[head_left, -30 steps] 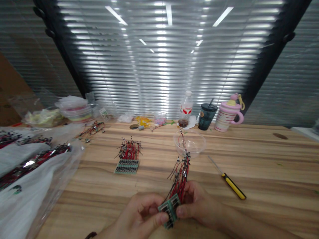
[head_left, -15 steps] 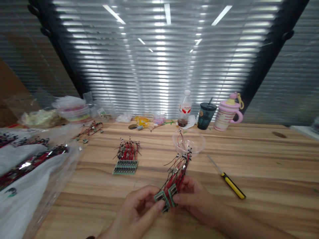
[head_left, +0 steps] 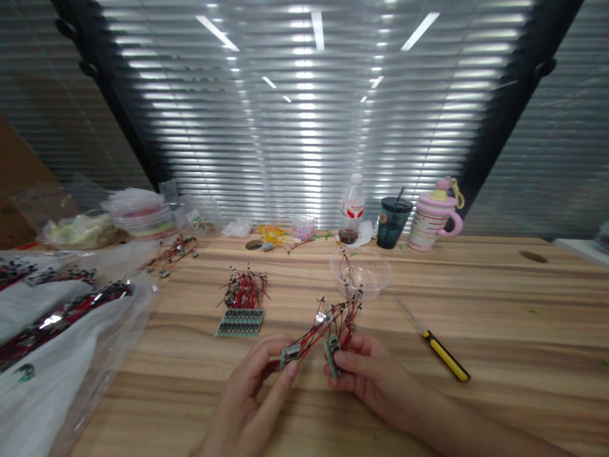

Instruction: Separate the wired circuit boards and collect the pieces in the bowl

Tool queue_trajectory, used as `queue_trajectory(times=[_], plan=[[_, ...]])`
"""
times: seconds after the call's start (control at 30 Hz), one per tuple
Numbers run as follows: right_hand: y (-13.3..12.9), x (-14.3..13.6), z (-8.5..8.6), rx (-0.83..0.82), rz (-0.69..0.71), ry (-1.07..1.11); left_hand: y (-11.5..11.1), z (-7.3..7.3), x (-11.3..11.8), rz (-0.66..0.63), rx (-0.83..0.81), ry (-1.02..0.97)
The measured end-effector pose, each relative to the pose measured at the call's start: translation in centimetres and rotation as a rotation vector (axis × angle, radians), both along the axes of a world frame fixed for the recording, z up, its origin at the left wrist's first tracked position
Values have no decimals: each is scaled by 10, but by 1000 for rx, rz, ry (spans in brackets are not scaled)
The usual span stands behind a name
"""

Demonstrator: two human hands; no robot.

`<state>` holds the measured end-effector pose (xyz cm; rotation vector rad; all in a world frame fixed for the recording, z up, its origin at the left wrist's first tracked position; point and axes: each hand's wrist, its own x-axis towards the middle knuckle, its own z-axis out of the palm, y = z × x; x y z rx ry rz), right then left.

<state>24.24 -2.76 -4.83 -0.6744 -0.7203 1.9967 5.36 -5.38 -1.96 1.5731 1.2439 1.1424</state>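
Between thumb and fingers, my left hand (head_left: pixel 259 384) pinches a small green circuit board (head_left: pixel 290 355) with red and black wires. My right hand (head_left: pixel 368 371) grips another green circuit board (head_left: pixel 332 355), tilted nearly upright, with its own bunch of wires (head_left: pixel 349 311) running up and away. The two boards are apart, but their wires cross and mingle above the table. Beyond my left hand lies a flat panel of joined circuit boards (head_left: pixel 240 322), its red and black wires (head_left: pixel 246 289) heaped behind it.
A yellow-and-black screwdriver (head_left: pixel 446 355) lies to the right. Behind my hands stands a clear plastic bowl (head_left: pixel 385 276). A bottle (head_left: pixel 352 212), a dark cup (head_left: pixel 394 222) and a pink mug (head_left: pixel 431 222) line the back. Plastic bags (head_left: pixel 71 374) of wired parts cover the left.
My left hand has moved left and slightly up with its board, opening a gap between the two boards. My right hand's board has risen a little.
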Motion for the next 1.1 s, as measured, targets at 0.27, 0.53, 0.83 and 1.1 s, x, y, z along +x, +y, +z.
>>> queue_trajectory(times=[0.27, 0.53, 0.83, 1.1], plan=[[0, 1, 1, 113, 103, -8, 1, 2, 1, -16, -141, -117], [-5, -4, -13, 360, 21, -91, 9, -10, 5, -375, -486, -454], [-4, -2, -15, 319, -5, -103, 6, -14, 6, -178, -325, -190], [-7, -1, -11, 330, 35, -53, 8, -6, 5, -118, -318, -61]])
